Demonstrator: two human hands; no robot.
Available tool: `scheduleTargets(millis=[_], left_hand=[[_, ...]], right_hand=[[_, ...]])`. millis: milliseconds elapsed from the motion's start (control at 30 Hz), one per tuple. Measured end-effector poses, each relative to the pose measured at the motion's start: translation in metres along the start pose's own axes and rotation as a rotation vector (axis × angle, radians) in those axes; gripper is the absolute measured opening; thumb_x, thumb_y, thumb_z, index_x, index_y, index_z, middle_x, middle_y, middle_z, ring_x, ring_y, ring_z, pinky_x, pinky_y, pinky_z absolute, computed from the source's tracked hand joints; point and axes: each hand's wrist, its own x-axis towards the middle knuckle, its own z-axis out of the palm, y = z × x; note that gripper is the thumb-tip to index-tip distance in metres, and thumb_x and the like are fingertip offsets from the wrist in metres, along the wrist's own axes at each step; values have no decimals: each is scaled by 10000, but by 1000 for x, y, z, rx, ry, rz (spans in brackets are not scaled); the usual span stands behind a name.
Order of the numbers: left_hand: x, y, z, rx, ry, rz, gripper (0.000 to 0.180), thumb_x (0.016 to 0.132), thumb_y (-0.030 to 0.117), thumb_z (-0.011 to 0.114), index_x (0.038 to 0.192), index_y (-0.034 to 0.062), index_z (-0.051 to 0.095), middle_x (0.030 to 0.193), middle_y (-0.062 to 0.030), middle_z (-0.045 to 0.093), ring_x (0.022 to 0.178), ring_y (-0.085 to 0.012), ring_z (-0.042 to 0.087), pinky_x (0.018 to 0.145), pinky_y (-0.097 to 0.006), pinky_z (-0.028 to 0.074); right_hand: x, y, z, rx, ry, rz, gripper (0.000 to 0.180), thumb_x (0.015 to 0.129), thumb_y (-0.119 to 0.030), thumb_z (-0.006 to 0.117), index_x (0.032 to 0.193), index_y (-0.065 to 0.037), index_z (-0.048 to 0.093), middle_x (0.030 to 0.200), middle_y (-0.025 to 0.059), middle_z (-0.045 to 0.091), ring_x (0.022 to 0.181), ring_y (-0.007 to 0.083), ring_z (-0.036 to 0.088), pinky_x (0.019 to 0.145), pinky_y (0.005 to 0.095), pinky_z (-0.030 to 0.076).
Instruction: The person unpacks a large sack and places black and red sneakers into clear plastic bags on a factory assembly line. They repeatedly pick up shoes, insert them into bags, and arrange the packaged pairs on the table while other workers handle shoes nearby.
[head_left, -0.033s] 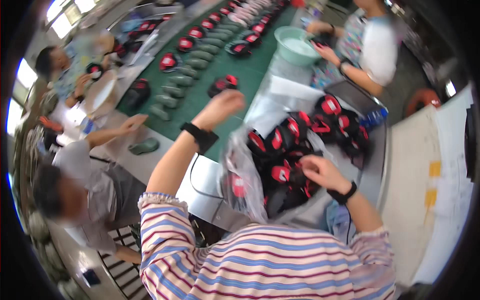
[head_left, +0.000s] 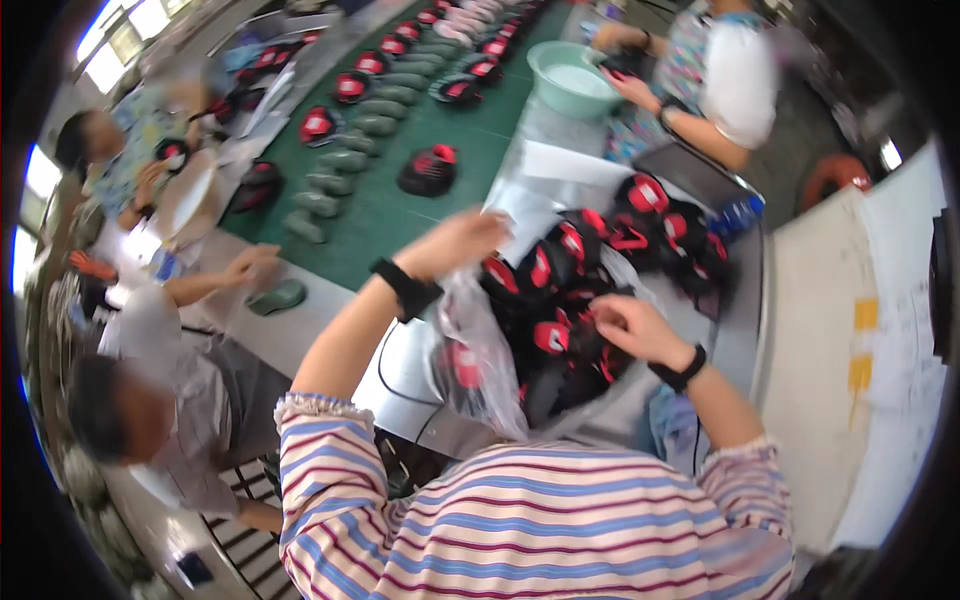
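Note:
My left hand [head_left: 455, 245] is in the air between the green conveyor belt and the pile, its fingers stretched out and blurred, with nothing seen in them. Beyond it, a single black-and-red shoe upper [head_left: 428, 171] lies on the belt [head_left: 470, 150]. My right hand [head_left: 640, 328] is bent over a heap of black-and-red shoe uppers [head_left: 550, 337]; its fingers are curled and what they grip, if anything, is hidden. A clear plastic bag [head_left: 480, 360] lies around the near left side of the heap.
Rows of grey-green shoe lasts [head_left: 330, 183] and more uppers run along the belt. A pale green basin [head_left: 575, 85] stands at a co-worker's hands on the far right. Two people sit along the left side. A blue bottle [head_left: 735, 215] lies beside the heap.
My left hand has drawn back from the lone shoe upper on the belt, toward me and the heap. My right hand stays over the heap. The view has shifted slightly.

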Motion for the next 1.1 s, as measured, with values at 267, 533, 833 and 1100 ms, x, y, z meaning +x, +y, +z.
scheduleTargets(millis=[267, 533, 833, 1100], left_hand=[[13, -19, 145, 695, 88, 54, 787, 608, 323, 765, 1176, -46, 364, 1179, -248, 435, 1128, -388, 410, 926, -410, 377], [107, -31, 181, 982, 169, -388, 979, 639, 440, 728, 1392, 271, 126, 1063, -283, 481, 822, -411, 599, 706, -457, 505], [62, -40, 106, -218, 411, -91, 739, 659, -20, 657, 1312, 115, 339, 1107, -128, 515, 965, -235, 560, 815, -333, 482], [-18, 62, 133, -924, 548, 252, 821, 691, -29, 595, 1378, 120, 169, 1233, -108, 436, 1151, -262, 443, 974, -405, 379]], right_hand=[[-33, 44, -1, -384, -37, -290, 379, 660, -212, 676, 1004, -87, 578, 968, 90, 552, 920, 282, 492, 812, 369, 423], [-32, 26, 32, -472, -49, -383, 306, 644, -213, 696, 924, -118, 619, 1006, 38, 528, 961, 252, 463, 833, 350, 413], [-67, 34, -28, 175, -249, -6, 399, 774, -191, 633, 1125, -33, 527, 1065, 115, 556, 963, 206, 550, 755, 330, 496], [-19, -17, -11, 794, 138, 179, 727, 817, -218, 646, 1366, -56, 197, 1239, 185, 429, 971, 177, 540, 714, 294, 495]])
